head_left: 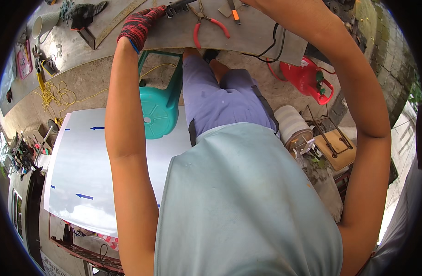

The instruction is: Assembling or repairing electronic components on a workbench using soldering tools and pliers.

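My left hand (pixel 139 25) wears a red and black knit glove and reaches up to the grey workbench top (pixel 174 37). Its fingers curl around the end of a dark metal tool (pixel 176 8) at the top edge of the picture. Red-handled pliers (pixel 210 23) lie on the bench just right of that hand, and an orange-handled tool (pixel 235 14) lies a little further right. My right forearm (pixel 358 78) rises to the same bench, but the hand itself is cut off by the top edge. A black cable (pixel 271 45) hangs over the bench edge below it.
A teal plastic stool (pixel 159 110) stands under the bench by my legs. A large white sheet with blue arrows (pixel 82 161) lies on the floor at left, beside a yellow cord (pixel 54 94). At right sit a red canister (pixel 307 78), a white roll (pixel 291 122) and a wooden board (pixel 335 149). A white mug (pixel 43 23) stands at far left.
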